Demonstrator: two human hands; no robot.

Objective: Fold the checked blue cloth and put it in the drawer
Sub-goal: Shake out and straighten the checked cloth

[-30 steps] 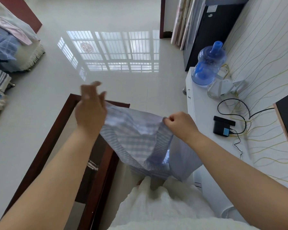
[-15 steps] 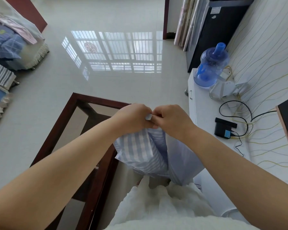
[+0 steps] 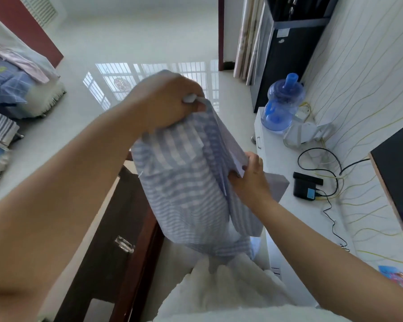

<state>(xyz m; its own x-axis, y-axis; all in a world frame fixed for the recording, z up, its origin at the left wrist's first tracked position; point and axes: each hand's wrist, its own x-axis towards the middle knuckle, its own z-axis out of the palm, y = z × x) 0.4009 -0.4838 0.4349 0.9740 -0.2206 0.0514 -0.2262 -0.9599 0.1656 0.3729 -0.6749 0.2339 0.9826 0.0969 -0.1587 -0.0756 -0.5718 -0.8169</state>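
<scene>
- A moment ago both hands met at the top of the checked blue cloth (image 3: 184, 187). Now the left hand (image 3: 165, 101) has gone up high, its fingers curled tight round the top corners.
- The right hand (image 3: 249, 175) has slid down the side and pinches the cloth's edge.
- The cloth hangs in the air, doubled over, between the dark table (image 3: 116, 228) and the white cabinet (image 3: 277, 154).
- I think one fold is done. More folds come next, and I cannot see an open drawer.

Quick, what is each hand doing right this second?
Left hand: closed, gripping the top of the checked blue cloth, holding it up.
Right hand: closed, pinching the cloth's side edge lower down.
</scene>
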